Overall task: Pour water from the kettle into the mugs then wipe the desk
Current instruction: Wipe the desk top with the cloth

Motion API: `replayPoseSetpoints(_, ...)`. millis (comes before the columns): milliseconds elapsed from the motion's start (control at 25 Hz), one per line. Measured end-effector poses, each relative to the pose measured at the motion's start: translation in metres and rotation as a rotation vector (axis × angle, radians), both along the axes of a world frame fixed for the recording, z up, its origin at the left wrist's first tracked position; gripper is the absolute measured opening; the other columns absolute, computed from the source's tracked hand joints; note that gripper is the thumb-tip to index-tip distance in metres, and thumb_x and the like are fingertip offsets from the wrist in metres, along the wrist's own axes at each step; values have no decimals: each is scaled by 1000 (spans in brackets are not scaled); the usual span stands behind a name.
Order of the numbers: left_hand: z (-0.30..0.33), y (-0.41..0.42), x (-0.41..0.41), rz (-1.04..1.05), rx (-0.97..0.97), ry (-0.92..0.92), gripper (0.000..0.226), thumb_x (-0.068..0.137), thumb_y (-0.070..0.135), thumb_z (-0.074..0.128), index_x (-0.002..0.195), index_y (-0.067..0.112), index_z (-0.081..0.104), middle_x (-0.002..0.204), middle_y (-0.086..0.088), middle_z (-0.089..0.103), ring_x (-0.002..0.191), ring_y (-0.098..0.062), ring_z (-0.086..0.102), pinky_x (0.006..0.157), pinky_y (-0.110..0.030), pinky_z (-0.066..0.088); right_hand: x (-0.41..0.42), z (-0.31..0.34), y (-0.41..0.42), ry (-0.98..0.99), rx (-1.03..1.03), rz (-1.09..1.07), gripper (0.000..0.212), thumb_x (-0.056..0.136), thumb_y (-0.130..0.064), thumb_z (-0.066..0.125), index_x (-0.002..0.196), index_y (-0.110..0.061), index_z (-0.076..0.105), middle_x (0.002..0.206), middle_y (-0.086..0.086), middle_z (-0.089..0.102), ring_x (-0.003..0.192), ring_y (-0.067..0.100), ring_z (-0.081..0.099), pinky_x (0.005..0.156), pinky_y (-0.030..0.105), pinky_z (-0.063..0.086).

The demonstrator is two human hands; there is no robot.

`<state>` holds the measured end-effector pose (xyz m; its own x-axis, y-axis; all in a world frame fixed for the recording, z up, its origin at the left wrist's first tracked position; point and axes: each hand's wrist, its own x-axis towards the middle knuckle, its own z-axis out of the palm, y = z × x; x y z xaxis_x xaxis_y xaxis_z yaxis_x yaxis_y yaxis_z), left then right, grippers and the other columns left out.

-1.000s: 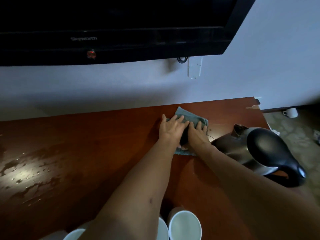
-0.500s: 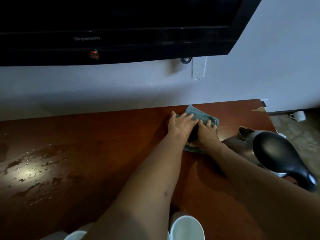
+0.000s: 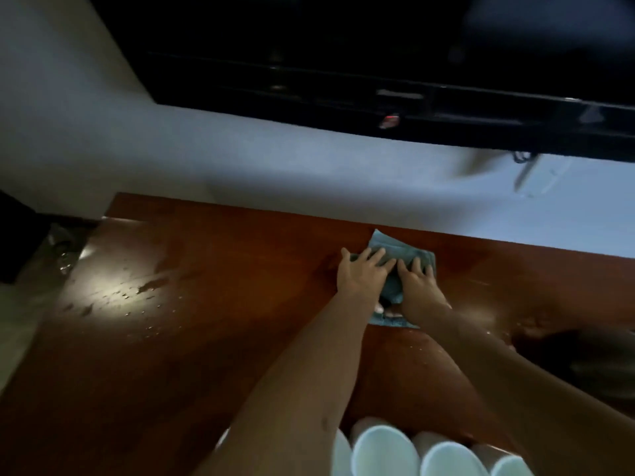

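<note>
Head view is what I have, looking down on a dark red-brown counter (image 3: 213,338) that stands against a pale wall (image 3: 240,159). I see both hands flat on a small blue-green cloth (image 3: 395,252), which lies on the counter toward its far edge, near the wall and a little right of the middle. My left hand (image 3: 362,273) presses on the left part of the cloth with the fingers spread and nearly straight; it grips nothing. My right hand (image 3: 417,286) lies just beside it, on the right part of the cloth, fingers also stretched forward and pressing down. The two hands almost touch each other.

On the left part of the counter I see drops and small pools of water (image 3: 144,290), which shine under a bright reflection. White mugs (image 3: 381,451) stand in a row at the near edge, between my forearms and below them (only their rims and upper walls are in the picture). At the right edge there is a dark blurred shape; I cannot tell for sure what it is.

Above, on the wall, hangs a black television (image 3: 343,63) with a small red light.
</note>
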<state>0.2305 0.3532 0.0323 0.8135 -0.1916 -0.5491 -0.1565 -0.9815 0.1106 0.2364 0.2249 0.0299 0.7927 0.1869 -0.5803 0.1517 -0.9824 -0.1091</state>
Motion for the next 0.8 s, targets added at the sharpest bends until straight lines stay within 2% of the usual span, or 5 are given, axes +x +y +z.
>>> replayPoseSetpoints(160, 3, 137, -37, 200, 1, -1, 112, 81, 58, 74, 161, 32, -2, 169, 4, -10, 156, -20, -5, 121, -63, 5, -8, 2, 143, 12, -1, 178, 124, 79, -42, 84, 163, -13, -3, 169, 17, -6, 155, 43, -4, 124, 49, 13)
replayPoseSetpoints(360, 1, 292, -93, 450, -16, -25, 115, 79, 58, 76, 160, 34, -2, 169, 6, -7, 156, -19, -3, 120, -64, 7, -33, 5, 310, -10, -24, 465, 126, 76, -42, 86, 162, -11, -2, 169, 19, -2, 155, 41, -4, 126, 48, 7)
replayPoseSetpoints(480, 1, 373, -133, 595, -26, -40, 113, 80, 58, 75, 160, 34, -1, 169, 8, -6, 155, -18, -3, 120, -64, 8, -59, 15, 401, -3, -14, 622, 119, 79, -36, 84, 162, -10, 3, 169, 19, 1, 155, 38, -3, 124, 46, 5)
replayPoseSetpoints(680, 3, 459, -198, 748, -33, -48, 109, 83, 56, 73, 160, 34, -1, 169, 10, -9, 155, -19, 1, 120, -57, 12, -103, 14, 500, -9, -4, 770, 114, 83, -35, 82, 161, -7, 3, 169, 20, 2, 156, 36, -5, 124, 46, 4)
replayPoseSetpoints(800, 0, 473, -221, 767, -25, -47, 109, 84, 57, 71, 160, 33, -3, 169, 7, -9, 156, -21, -1, 121, -59, 10, -121, 8, 520, -25, -3, 848, 115, 82, -39, 81, 160, -6, 4, 168, 18, 6, 156, 35, -4, 126, 47, -1)
